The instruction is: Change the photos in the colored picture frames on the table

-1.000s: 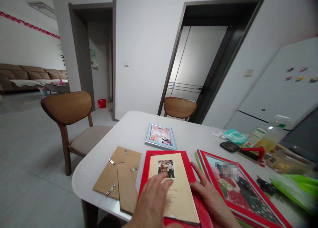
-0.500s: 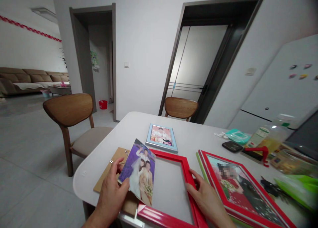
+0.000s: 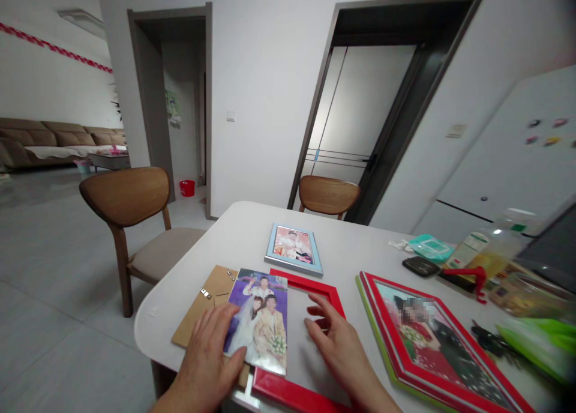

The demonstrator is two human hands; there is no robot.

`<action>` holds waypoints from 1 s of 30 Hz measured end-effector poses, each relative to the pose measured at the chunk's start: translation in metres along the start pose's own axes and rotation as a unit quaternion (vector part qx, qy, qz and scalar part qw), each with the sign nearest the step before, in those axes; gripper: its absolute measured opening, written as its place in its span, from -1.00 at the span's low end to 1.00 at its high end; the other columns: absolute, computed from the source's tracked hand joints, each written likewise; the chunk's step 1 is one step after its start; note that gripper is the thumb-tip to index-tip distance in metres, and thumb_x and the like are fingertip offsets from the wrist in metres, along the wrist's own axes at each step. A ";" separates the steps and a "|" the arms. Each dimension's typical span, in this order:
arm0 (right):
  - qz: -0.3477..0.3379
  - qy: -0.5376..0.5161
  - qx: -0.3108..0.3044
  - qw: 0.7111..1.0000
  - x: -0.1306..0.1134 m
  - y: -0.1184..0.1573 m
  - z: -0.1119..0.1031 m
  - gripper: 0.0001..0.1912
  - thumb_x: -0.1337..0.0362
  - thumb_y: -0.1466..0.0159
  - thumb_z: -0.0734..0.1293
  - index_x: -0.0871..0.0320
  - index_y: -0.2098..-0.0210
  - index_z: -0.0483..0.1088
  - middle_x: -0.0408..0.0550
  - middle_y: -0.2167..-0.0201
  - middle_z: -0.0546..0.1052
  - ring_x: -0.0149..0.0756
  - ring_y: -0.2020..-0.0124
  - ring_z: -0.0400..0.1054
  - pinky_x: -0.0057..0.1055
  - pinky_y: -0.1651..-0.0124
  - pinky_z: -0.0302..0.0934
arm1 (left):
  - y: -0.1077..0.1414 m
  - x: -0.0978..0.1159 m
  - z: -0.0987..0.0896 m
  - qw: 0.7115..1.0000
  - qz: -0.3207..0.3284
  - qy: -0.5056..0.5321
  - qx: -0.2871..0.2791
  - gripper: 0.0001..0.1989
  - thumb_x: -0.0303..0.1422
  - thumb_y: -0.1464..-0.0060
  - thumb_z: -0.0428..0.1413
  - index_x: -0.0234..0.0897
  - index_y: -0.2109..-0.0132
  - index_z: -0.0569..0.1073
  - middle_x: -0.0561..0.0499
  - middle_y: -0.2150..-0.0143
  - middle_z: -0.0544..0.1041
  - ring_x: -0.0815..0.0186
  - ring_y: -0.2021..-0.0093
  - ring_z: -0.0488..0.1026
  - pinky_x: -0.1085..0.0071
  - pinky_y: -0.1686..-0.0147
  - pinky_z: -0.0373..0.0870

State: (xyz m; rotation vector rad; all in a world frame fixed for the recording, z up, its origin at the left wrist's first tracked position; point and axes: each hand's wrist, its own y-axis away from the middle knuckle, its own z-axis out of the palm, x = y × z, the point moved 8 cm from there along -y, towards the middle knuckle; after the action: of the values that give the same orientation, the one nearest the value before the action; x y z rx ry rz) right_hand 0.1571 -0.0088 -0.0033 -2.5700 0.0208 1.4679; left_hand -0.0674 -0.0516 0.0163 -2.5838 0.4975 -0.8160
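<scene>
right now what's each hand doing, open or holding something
Left hand: holding the photo by its left edge.
Right hand: open, holding nothing, over the red frame.

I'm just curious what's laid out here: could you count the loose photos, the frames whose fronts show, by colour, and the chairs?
Loose photo: 1, touching the left hand
Blue frame: 1
Red frames: 2, the hollow frame and the stack's top frame
Chairs: 2, the left chair and the far chair
Total: 6
</scene>
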 end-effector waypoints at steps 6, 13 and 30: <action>0.057 -0.283 -0.062 0.955 -0.030 -0.010 0.053 -0.28 0.44 0.05 0.21 0.19 -0.11 -0.06 -0.31 0.65 0.33 -0.50 0.68 0.18 -0.57 0.63 0.05 | -0.009 0.043 0.031 0.992 0.095 0.035 -0.069 -0.28 -0.53 0.31 -0.03 -0.34 -0.12 0.11 -0.16 -0.16 0.09 0.05 -0.13 0.03 0.03 -0.05 0.05; 0.017 -0.333 -0.009 0.943 -0.066 0.005 0.017 -0.40 0.15 -0.07 0.25 0.11 -0.07 0.04 -0.02 0.18 0.40 -0.33 0.26 0.33 -0.39 0.24 0.22 | -0.040 0.035 -0.009 0.934 -0.046 0.327 0.138 -0.63 -0.45 -0.06 -0.13 -0.29 -0.04 0.25 -0.06 -0.02 0.32 0.25 -0.04 0.22 0.29 -0.06 0.13; 0.218 -0.251 0.055 0.942 0.044 0.021 -0.051 -0.23 0.30 -0.02 0.17 0.28 -0.17 -0.22 -0.02 0.47 0.53 -0.26 0.56 0.40 -0.43 0.58 0.21 | -0.012 0.060 0.053 0.950 -0.018 0.233 -0.208 -0.41 -0.33 0.21 0.17 -0.29 -0.03 0.23 -0.16 -0.08 0.23 0.08 -0.08 0.15 0.17 -0.05 0.09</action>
State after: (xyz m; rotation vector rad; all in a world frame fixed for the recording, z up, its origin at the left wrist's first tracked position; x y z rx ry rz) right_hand 0.2214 -0.0344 -0.0188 -2.1119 0.6161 2.1662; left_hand 0.0129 -0.0545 0.0099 -2.7682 0.8368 -1.4901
